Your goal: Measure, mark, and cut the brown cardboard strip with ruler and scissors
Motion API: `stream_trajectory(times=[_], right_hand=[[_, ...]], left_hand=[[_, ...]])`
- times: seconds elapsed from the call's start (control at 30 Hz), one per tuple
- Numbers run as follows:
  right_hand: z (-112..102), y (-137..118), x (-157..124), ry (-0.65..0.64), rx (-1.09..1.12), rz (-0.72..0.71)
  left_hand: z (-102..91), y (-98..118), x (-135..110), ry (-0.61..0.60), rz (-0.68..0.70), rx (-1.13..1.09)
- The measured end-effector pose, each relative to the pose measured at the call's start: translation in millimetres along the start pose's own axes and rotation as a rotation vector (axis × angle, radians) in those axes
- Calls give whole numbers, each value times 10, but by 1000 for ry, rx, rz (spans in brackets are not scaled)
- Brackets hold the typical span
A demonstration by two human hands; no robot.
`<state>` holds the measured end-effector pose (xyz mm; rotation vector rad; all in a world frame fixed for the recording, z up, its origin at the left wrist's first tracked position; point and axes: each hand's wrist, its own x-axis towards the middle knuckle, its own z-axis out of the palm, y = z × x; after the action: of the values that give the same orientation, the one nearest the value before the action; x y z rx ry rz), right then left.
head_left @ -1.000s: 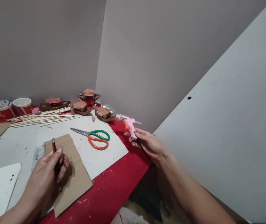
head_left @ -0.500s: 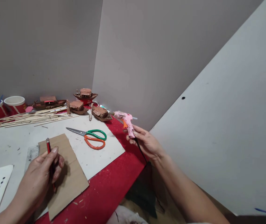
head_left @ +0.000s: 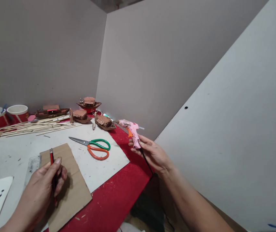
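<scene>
My left hand (head_left: 42,190) is closed around a red and black pencil (head_left: 52,154), resting on a brown cardboard piece (head_left: 73,187) that lies on a white sheet (head_left: 99,169). A clear ruler (head_left: 32,165) lies just left of the cardboard. My right hand (head_left: 152,153) grips the handle of a pink hot glue gun (head_left: 131,129) at the right edge of the red table (head_left: 113,199); its black cord (head_left: 147,164) runs down past my wrist. The gun's nozzle points left, toward the small boat models.
Green and orange scissors (head_left: 94,146) lie on the white sheet. Several brown model boats (head_left: 89,103) and a pile of thin wooden sticks (head_left: 36,125) sit at the back by the wall. Two red and white cups (head_left: 18,112) stand at the far left. White panels enclose the corner.
My right hand has lifted the glue gun slightly off the table and holds it more upright. The camera has shifted a little; my left hand stays on the cardboard with the pencil.
</scene>
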<state>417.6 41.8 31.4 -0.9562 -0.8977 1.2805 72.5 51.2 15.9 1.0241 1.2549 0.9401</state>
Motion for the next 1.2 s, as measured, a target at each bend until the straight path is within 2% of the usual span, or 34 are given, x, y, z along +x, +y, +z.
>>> stream_trajectory(times=[0.17,0.43,0.67,0.87,1.0,1.2], right_hand=[[-29,41,7,18,3,-36],[-66,122,24,89,-31,-115],[-219,243,163,230,-96,-76],[-380,425,416,364,-148,37],[-318,480,449,402,-153,53],[-142,535,420,492,-165,29]], left_hand=[[-11,-45,32,12,-3,-1],[32,1,2,23,-16,-18],[1,-11,18,11,75,15],[-13,-42,71,32,72,-199],[-22,-40,94,55,62,-249],[-27,34,38,96,115,-74]])
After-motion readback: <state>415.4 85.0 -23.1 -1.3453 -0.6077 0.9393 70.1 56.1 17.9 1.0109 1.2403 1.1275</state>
